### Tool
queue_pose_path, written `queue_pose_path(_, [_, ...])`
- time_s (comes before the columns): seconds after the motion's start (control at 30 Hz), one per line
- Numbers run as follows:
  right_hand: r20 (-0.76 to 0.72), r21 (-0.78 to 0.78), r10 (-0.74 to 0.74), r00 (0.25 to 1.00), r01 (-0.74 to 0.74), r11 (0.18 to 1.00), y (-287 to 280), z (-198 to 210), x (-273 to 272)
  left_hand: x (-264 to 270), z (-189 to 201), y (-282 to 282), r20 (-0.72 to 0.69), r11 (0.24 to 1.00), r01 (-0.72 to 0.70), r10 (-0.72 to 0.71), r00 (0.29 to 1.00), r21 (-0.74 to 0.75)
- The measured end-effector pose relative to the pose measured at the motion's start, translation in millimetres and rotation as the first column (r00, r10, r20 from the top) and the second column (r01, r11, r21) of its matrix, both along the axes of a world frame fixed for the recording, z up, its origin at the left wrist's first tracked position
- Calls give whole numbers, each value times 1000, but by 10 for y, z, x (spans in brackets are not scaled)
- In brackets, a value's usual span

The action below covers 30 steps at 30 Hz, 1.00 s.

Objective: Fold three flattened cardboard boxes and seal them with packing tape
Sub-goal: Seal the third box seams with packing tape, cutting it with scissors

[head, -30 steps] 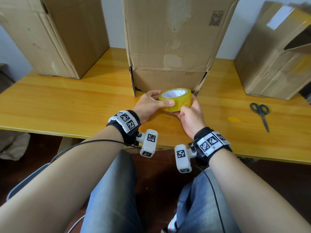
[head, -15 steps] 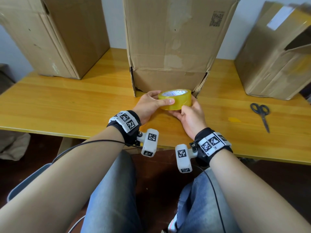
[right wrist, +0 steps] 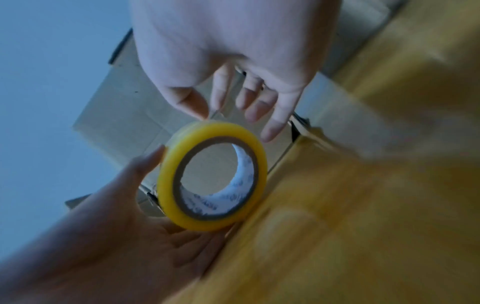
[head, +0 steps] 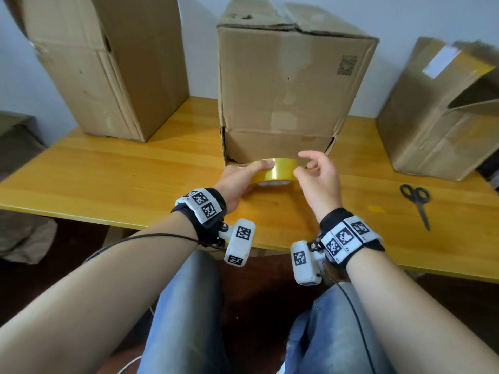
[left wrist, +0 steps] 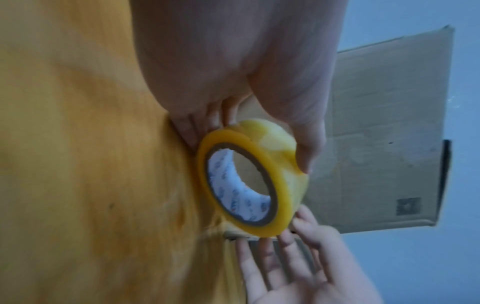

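Note:
A yellow packing tape roll (head: 280, 171) is held just above the wooden table (head: 108, 179), tipped so its hole faces my wrists. My left hand (head: 251, 171) grips it, thumb over the top of the band and fingers behind. In the left wrist view the thumb (left wrist: 306, 148) presses the tape roll (left wrist: 283, 185). My right hand (head: 310, 168) is at the roll's right edge with fingers spread, fingertips touching the band. The right wrist view shows these fingers (right wrist: 270, 127) apart beside the tape roll (right wrist: 215, 129). Directly behind stands the middle cardboard box (head: 291, 85), top flaps closed.
A second cardboard box (head: 108, 63) stands at the back left. A third box (head: 432, 117) lies tilted at the back right, with yellow tape on it. Black scissors (head: 415, 201) lie on the table to the right. My knees are under the near table edge.
The roll lay flat on the table between both hands; my left hand has lifted and tipped it. My right hand has let go and spread its fingers. The head view has tilted up.

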State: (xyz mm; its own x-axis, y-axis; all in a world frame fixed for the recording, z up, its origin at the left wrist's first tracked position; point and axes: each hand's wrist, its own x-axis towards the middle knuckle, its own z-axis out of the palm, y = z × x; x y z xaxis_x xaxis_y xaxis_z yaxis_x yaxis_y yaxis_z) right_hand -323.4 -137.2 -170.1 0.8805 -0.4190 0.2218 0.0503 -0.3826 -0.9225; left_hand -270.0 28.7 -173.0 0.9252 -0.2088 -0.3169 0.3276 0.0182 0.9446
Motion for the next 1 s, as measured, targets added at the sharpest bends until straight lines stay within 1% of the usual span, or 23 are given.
queue_pose_path(0.07, [57,-150,105,993,-95,984,-3,93,16,34,87,63,-55,998,-27,29,998,48])
queue_pose_path(0.13, [53,-236,171,984,-154,960,6,177,37,71,154,132,-86,994,-33,43,995,107])
queue_pose_path(0.27, [46,-431,226,973,-185,883,47,295,97,72,304,217,-142,989,13,9,990,151])
queue_pose_path(0.33, [37,-502,253,967,-201,841,81,341,109,60,359,226,-130,981,25,0,992,194])
queue_pose_path(0.43, [-20,-520,272,962,-243,819,105,393,134,44,435,201,-93,959,40,-15,996,280])
queue_pose_path(0.5, [-73,-521,277,958,-273,808,108,440,130,42,462,180,-50,936,67,-53,997,345])
queue_pose_path(0.6, [-126,-567,265,956,-289,771,100,520,102,51,471,150,-2,905,90,-98,995,416])
queue_pose_path(0.7, [-172,-607,236,956,-292,739,87,580,89,53,496,115,12,889,102,-120,993,447])
queue_pose_path(0.83, [-215,-689,209,954,-300,659,128,607,91,35,545,68,40,880,89,-122,992,466])
queue_pose_path(0.93, [-265,-697,170,949,-310,646,157,663,75,28,556,55,56,862,97,-143,988,497])
queue_pose_path(1.0, [-282,-689,160,946,-316,652,161,685,68,25,555,42,62,860,99,-149,987,501])
